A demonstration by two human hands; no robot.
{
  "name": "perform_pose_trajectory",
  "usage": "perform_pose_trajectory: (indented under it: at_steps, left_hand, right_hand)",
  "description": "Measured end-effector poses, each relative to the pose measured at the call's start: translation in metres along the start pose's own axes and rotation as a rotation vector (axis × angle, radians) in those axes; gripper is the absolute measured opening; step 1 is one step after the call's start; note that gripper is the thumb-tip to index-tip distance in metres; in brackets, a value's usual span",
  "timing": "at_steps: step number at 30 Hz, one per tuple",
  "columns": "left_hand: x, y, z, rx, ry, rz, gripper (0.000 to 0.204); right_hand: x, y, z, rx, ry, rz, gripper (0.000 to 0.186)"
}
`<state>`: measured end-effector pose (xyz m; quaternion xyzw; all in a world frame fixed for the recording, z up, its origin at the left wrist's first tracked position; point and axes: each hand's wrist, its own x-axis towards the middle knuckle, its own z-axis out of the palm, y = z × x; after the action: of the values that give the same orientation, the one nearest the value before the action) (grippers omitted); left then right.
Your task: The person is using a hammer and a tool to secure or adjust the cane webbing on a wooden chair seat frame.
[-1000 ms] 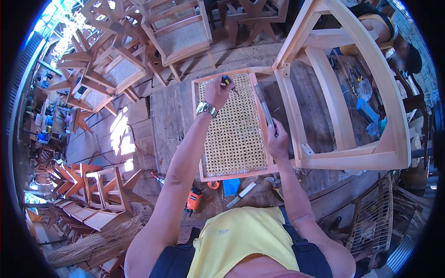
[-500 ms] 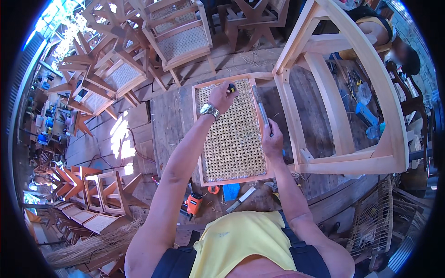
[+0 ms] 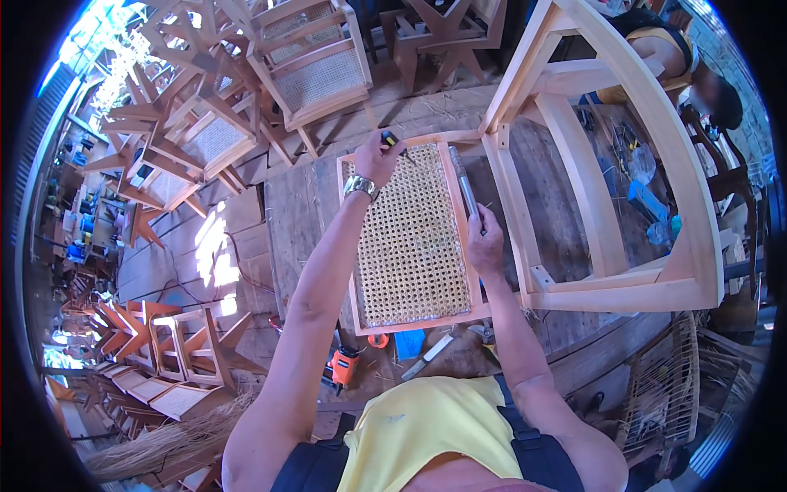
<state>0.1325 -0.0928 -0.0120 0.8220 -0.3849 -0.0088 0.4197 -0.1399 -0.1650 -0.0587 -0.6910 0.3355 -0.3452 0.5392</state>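
A woven cane panel (image 3: 410,238) in a pale wooden frame (image 3: 354,287) lies on the worktable before me. My left hand (image 3: 375,160), a metal watch on its wrist, is closed over the frame's far left corner. It grips a small black-and-yellow tool (image 3: 388,139), its working end too small to make out. My right hand (image 3: 485,238) is wrapped round the near end of a grey metal bar (image 3: 464,184). That bar runs along the frame's right side.
A large bare wooden chair frame (image 3: 598,295) stands right of the panel. Nearer me lie an orange-and-black power tool (image 3: 343,365), a blue piece (image 3: 409,343) and a flat blade-like tool (image 3: 428,356). Stacked chairs (image 3: 311,78) fill the far left. Another person (image 3: 656,57) is at far right.
My left hand has moved left and slightly away with the black-and-yellow tool, from over the cane to the frame's far left corner. My right hand has shifted only a little.
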Motion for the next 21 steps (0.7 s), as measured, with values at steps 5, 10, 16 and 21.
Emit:
perform_pose_trajectory:
  at_steps: [5, 10, 16, 21]
  left_hand:
    - [-0.006, 0.002, -0.011, -0.043, 0.279, -0.114, 0.031]
    - [-0.013, 0.013, -0.012, -0.04, 0.168, -0.176, 0.029]
    - [-0.005, 0.004, 0.001, -0.121, 0.315, -0.112, 0.03]
    - [0.003, 0.005, 0.013, -0.013, 0.186, -0.118, 0.029]
  right_hand:
    - [0.0, -0.012, 0.001, -0.051, -0.044, 0.051, 0.032]
    - [0.0, -0.006, 0.006, -0.044, -0.023, 0.033, 0.031]
    - [0.009, -0.007, 0.015, -0.055, -0.031, 0.032, 0.031]
    - [0.021, 0.001, 0.021, -0.098, -0.041, 0.033, 0.032]
